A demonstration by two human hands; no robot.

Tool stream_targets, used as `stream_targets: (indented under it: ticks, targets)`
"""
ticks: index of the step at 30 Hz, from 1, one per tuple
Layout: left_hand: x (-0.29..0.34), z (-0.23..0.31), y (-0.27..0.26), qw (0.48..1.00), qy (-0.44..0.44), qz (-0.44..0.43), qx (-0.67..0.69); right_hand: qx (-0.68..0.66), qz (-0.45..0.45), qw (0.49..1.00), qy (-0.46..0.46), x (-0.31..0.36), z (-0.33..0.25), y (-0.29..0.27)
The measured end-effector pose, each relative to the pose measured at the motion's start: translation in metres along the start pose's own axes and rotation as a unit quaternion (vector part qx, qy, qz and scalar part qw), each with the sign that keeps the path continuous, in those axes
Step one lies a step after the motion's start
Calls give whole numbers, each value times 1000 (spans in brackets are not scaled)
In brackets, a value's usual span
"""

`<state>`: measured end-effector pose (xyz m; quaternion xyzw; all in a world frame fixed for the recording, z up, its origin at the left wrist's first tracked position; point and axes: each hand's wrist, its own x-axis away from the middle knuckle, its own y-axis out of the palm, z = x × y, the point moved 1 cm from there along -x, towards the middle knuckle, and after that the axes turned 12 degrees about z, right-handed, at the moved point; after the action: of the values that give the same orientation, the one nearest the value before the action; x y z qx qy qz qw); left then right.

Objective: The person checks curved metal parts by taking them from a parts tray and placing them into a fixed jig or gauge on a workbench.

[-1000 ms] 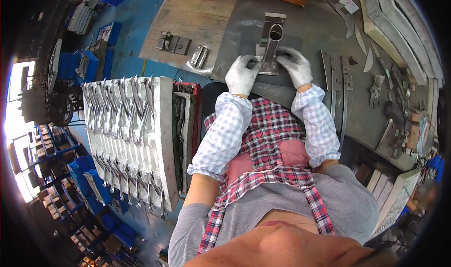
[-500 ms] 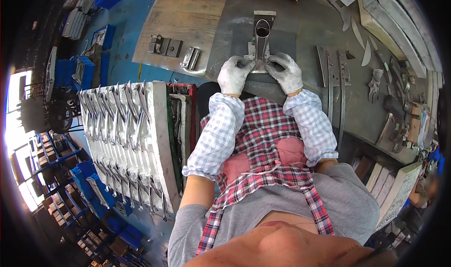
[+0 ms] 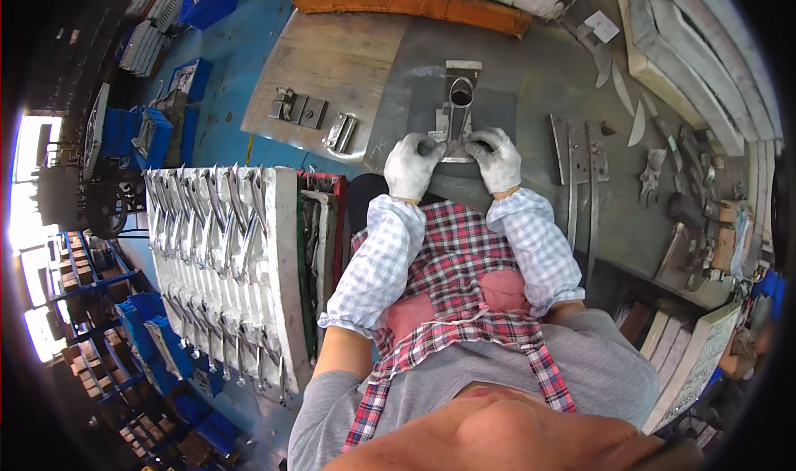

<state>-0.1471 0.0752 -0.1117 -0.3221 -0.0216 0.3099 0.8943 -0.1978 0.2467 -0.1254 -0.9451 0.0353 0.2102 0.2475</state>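
Note:
In front of me a shiny metal part (image 3: 460, 98) with a round, ring-like end stands in a small metal fixture (image 3: 463, 65) on the bench. Its narrow end points toward me, between my hands. My left hand (image 3: 410, 166), in a white glove, pinches at the left side of that near end. On the right side, my right hand (image 3: 498, 157), gloved too, curls thumb and forefinger against the same end. The fingertips partly cover the spot where they touch, so the exact contact is hard to see.
At my left stands a white rack (image 3: 286, 264) carrying rows of shiny curved metal pieces. Metal blocks (image 3: 300, 109) lie on the bench to the left. Long flat bars (image 3: 590, 189) and loose blades (image 3: 638, 124) lie to the right. An orange bar (image 3: 410, 3) runs along the far side.
The view has shifted, so the bench and fixture appear lower. Both hands stay at the near end of the metal part, with their fingers in much the same pose.

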Motion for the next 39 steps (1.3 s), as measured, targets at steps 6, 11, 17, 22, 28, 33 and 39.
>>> stream_targets:
  ticks: [6, 11, 17, 22, 28, 33, 39]
  targets:
    - [6, 6, -18, 999, 51, 7, -5, -18, -51, 997, -56, -9, -8, 4]
    - [28, 13, -85, 962, 33, 74, 261, -138, -149, 979, -12, 26, -78, 60]
    - [112, -26, -277, 955, -96, 231, 158, -225, -454, 860, -63, 82, -155, 89]
    - [152, -145, -502, 853, -183, 406, -273, -23, -425, 895, -136, 81, -125, 104]
    - [149, -306, -664, 708, -342, 388, -481, 58, -460, 879, -114, 97, -77, 88]
    - [108, -388, -698, 702, -291, 185, -623, 209, -483, 846, -89, 98, -74, 72]
    - [81, -444, -693, 720, -349, 198, -566, 315, -511, 788, -138, 96, -99, 73]
